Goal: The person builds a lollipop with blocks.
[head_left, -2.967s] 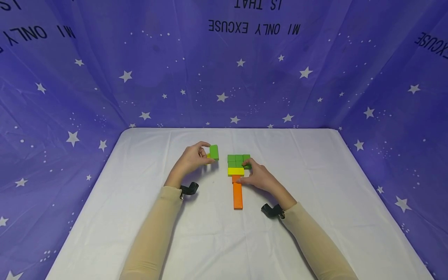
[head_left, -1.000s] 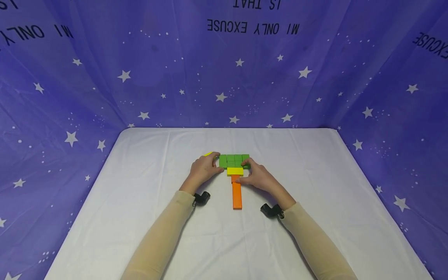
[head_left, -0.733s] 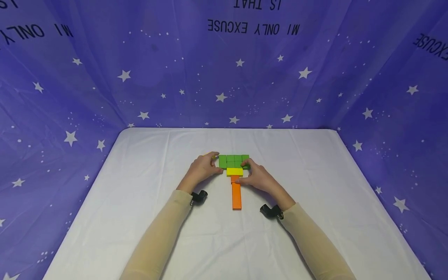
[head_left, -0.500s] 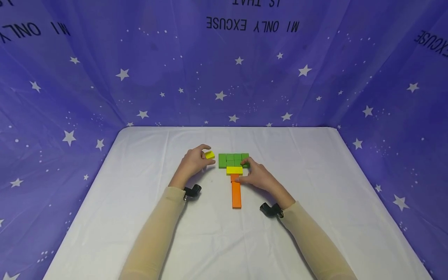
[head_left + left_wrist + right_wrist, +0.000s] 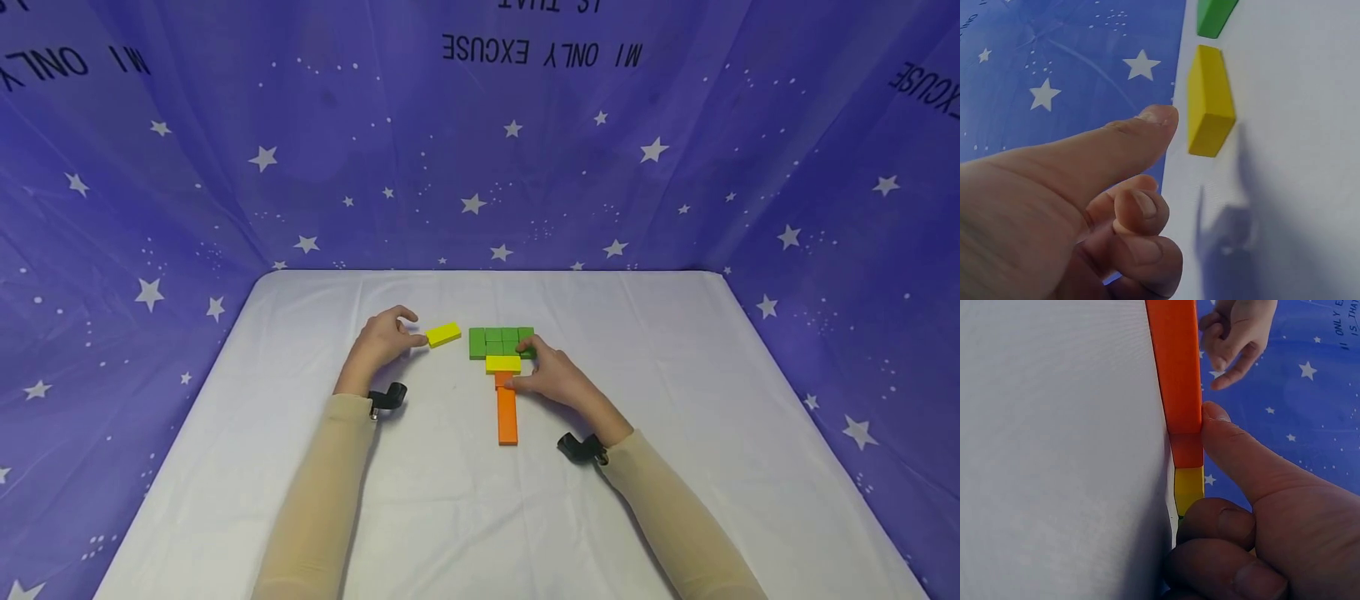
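Observation:
My left hand [image 5: 382, 340] sits just left of a loose yellow block [image 5: 444, 335]. Its thumb tip is at the block's near end and its index finger is spread away; the left wrist view shows nothing between the fingers. To the right, several green blocks [image 5: 493, 342] lie flat side by side, with a second yellow block [image 5: 502, 364] against their near side. A short orange block and a long orange block [image 5: 507, 418] run toward me below it. My right hand [image 5: 555, 375] rests at their right side, thumb at the short orange block, fingertips over the rightmost green block.
A white cloth [image 5: 435, 500] covers the table. Behind it and at both sides hangs a purple curtain [image 5: 420, 167] with white stars and lettering. Black wrist cameras [image 5: 388, 397] jut inward from both cuffs.
My left hand set a green block at the left end of the green group, then drew back leftward. The loose yellow block came into full view. The right hand stayed put.

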`<action>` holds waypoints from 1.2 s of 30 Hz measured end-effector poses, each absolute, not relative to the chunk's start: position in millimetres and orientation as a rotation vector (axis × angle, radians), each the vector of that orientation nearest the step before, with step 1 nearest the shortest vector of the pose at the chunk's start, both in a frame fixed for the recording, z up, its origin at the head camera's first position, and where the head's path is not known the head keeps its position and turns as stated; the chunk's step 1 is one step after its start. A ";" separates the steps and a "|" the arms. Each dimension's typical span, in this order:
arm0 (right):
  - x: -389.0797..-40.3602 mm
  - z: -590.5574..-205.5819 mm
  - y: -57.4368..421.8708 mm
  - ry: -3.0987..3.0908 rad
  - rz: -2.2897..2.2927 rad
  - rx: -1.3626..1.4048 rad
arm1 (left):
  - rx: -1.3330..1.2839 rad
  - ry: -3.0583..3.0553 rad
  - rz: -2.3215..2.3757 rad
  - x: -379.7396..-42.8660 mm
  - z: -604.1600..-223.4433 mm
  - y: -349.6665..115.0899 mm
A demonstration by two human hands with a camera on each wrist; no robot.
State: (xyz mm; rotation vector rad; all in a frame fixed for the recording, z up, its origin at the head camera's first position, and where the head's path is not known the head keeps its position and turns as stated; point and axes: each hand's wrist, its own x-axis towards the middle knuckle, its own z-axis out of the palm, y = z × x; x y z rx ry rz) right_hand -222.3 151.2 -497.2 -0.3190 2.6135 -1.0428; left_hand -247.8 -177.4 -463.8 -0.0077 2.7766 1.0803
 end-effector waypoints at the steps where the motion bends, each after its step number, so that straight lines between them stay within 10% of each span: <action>1: -222.4 -497.1 151.2 2.613 -1.044 -0.317 | -0.004 2.773 1.075 -247.8 -464.6 -176.8; 36: -222.8 -499.8 154.2 2.632 -1.035 -0.373 | -0.075 2.866 1.174 -247.9 -478.6 -168.1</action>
